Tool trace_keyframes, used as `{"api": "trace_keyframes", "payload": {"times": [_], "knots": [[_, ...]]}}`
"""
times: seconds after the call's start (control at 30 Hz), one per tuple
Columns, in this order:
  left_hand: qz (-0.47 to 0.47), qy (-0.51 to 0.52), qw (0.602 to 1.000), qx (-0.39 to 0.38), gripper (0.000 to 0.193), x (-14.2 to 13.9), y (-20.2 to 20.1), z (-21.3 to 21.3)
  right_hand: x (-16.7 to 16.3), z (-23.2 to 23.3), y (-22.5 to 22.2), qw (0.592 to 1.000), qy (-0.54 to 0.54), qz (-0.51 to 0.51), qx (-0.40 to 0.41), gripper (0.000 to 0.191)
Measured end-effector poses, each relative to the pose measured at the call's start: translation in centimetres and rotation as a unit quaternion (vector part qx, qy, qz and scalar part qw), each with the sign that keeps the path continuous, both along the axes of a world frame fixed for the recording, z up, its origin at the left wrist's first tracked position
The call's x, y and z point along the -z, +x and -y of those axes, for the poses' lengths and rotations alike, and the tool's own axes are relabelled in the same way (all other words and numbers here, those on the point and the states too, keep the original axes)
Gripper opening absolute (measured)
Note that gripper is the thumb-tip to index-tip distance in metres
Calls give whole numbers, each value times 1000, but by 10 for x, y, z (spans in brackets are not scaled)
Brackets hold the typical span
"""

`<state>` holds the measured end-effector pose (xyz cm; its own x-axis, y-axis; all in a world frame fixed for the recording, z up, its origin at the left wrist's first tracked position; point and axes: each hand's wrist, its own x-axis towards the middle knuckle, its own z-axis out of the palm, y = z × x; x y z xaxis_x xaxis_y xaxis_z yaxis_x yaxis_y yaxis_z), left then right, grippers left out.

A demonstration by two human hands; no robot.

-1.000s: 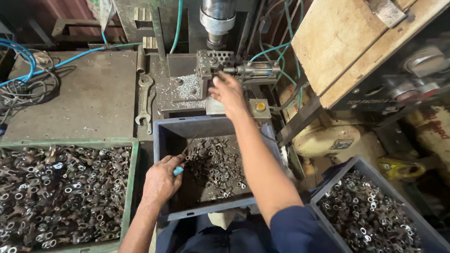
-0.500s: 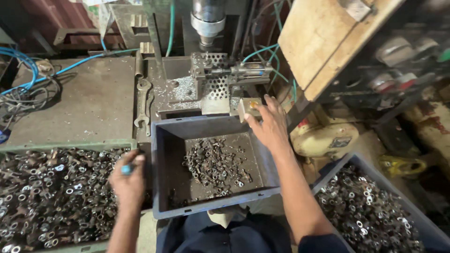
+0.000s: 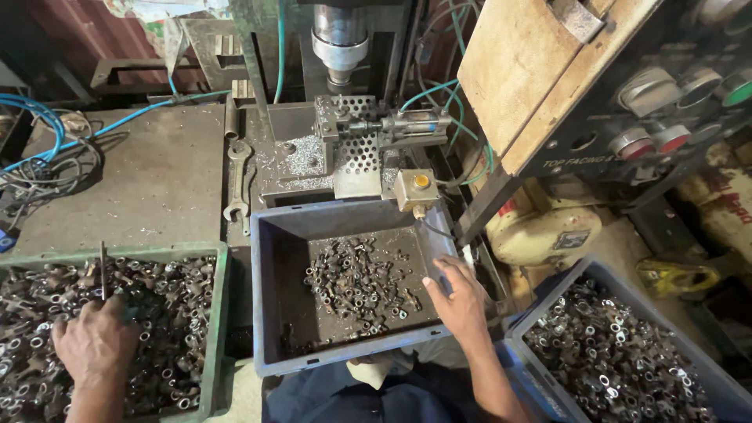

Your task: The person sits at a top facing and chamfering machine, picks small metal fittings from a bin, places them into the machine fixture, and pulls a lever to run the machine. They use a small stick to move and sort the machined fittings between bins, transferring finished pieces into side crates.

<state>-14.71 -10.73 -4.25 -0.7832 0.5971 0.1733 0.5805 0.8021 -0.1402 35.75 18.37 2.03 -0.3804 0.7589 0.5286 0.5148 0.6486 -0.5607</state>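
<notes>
My left hand is down in the green tray of small dark metal parts, fingers closed around a thin dark rod that sticks up from the fist. My right hand hovers at the right wall of the middle grey-blue crate, fingers spread, with nothing visible in it. A thin layer of small metal parts lies on that crate's floor. Behind the crate stands the press with its ram and a perforated fixture.
A small box with a yellow button sits at the crate's far right corner. A wrench lies on the steel bench. Another crate of ring-shaped parts stands at right. A wooden board and control panel hang above it.
My right hand drew back from the fixture and button box to the crate's right wall. My left hand moved left out of the middle crate into the green tray.
</notes>
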Motion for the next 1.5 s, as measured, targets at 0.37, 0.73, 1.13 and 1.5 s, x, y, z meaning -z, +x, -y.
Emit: {"api": "trace_keyframes", "payload": {"times": [0.37, 0.73, 1.13, 1.5], "knots": [[-13, -96, 995, 8, 25, -7, 4, -3, 7, 2, 2, 1000, -17, -23, -7, 34], [-24, -51, 998, 13, 22, -6, 0, -1, 0, 8, 0, 1000, -24, -17, -1, 34], [-9, -48, 998, 49, 30, -8, 17, -11, 0, 11, 2, 1000, -12, -18, 0, 33], [-86, -83, 992, 45, 21, -3, -8, 7, 2, 10, 3, 999, 2, -51, 3, 36]]}}
